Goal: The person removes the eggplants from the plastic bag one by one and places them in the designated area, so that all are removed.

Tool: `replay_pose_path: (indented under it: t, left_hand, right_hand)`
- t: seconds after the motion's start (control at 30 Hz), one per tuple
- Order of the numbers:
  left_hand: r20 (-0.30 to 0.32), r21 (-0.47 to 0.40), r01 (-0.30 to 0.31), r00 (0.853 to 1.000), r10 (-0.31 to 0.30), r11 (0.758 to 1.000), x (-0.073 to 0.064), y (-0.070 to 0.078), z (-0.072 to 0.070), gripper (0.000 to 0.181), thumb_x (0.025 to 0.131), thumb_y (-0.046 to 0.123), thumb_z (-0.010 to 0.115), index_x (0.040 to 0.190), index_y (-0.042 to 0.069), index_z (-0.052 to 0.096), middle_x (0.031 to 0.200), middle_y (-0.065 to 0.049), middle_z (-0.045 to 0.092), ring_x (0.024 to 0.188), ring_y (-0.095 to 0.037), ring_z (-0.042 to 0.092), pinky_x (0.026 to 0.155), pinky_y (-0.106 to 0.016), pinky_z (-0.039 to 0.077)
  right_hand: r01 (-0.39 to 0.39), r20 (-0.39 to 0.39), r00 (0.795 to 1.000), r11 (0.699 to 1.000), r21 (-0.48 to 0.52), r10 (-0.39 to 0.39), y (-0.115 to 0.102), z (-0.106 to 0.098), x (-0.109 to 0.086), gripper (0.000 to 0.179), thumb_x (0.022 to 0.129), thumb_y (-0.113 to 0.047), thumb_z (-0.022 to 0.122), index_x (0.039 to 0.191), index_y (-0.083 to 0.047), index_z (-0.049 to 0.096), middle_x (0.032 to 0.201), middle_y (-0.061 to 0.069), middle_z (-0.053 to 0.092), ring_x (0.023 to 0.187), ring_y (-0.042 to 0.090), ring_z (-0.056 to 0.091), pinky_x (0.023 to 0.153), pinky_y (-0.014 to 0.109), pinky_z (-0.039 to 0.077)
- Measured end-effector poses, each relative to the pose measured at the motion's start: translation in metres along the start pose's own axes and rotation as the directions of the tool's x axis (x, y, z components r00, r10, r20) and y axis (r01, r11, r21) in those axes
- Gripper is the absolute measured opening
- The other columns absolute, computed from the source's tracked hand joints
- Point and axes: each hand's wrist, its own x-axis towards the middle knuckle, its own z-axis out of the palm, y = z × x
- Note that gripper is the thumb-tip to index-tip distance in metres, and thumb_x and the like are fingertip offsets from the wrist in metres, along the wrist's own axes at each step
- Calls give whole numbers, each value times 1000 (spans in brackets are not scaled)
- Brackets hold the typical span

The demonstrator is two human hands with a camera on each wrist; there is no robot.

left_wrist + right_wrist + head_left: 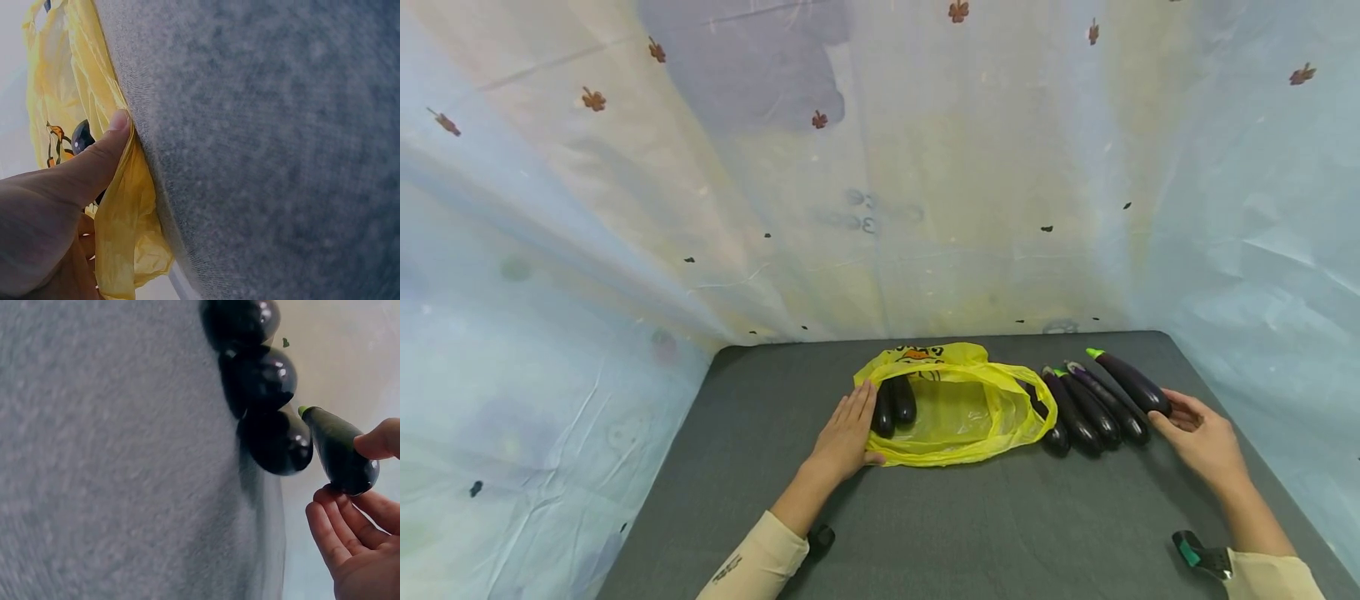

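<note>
A yellow plastic bag [955, 454] lies on its side with its mouth facing me, and two dark eggplants [903, 402] show inside at its left end. My left hand [844, 429] rests along the bag's left edge, fingers straight; in the left wrist view its thumb [100, 159] presses against the yellow film. Off to the right, my right hand [1206, 437] pinches the rounded end of an eggplant [1127, 381] between thumb and fingertips. In the right wrist view that eggplant [340, 447] tilts, its green stem end pointing away from the hand.
Several more eggplants [1093, 408] lie side by side between the bag and my right hand, the leftmost partly behind the bag's rim. They rest on a grey table [970, 533]. A patterned plastic sheet [880, 167] hangs behind and on both sides.
</note>
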Motion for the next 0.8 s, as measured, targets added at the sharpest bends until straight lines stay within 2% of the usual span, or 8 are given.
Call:
replay_pose_path:
  t: [0.13,0.3,0.37,0.4,0.47,0.53,0.67,0.8]
  left_hand:
    - [-5,9,-3,1000,3,1000,1,0,1,128,86,55,85,173,3,7,181,-15,4,166,-31,13,134,-47,16]
    - [-5,5,-2,1000,2,1000,1,0,1,128,86,55,86,173,3,7,180,-16,4,166,-31,13,134,-47,17]
    - [-5,4,-2,1000,2,1000,1,-1,1,128,86,55,86,173,3,7,180,-16,4,166,-31,13,134,-47,17]
    - [-6,5,-2,1000,2,1000,1,-1,2,128,86,55,86,173,3,7,180,-16,4,166,-31,13,134,-47,17]
    - [-3,6,-3,1000,3,1000,1,-1,2,128,86,55,85,173,3,7,180,-16,4,166,-31,13,134,-47,17]
    - [1,9,-4,1000,4,1000,1,-1,2,128,86,56,85,173,3,7,180,-16,4,166,-31,13,134,-47,16]
    - [-6,4,-10,1000,10,1000,0,0,1,127,86,54,86,172,1,9,180,-18,7,166,-32,15,134,-48,18]
    - [-12,1,-9,1000,9,1000,0,1,-1,126,86,53,86,172,0,11,180,-18,8,166,-33,15,134,-48,19]
  right_hand:
    - [-23,9,1000,999,-23,23,5,0,0,66,108,-36,67,152,10,51,136,42,59,87,-32,34,64,7,41]
    - [-30,23,999,997,-72,32,11,0,1,68,108,-40,65,151,10,51,136,40,60,90,-20,45,74,33,54]
    - [-32,32,999,997,-77,34,14,0,1,68,108,-40,64,151,11,50,135,41,60,96,-1,63,79,50,55]
    - [-36,34,999,996,-85,39,15,1,1,68,108,-41,64,151,11,51,135,41,61,95,2,64,80,52,56]
    - [-40,39,998,995,-87,43,17,1,1,68,109,-40,64,151,12,50,135,42,60,102,27,69,82,63,53]
    - [-40,39,998,994,-98,44,18,1,1,67,109,-40,64,149,13,51,134,42,61,106,40,68,82,63,54]
    - [-26,41,999,994,-107,30,21,2,1,65,109,-37,65,148,13,52,133,41,61,104,41,68,75,51,58]
    - [-10,62,998,996,-89,15,23,2,1,64,109,-33,64,150,14,48,136,43,57,115,56,60,74,47,59]
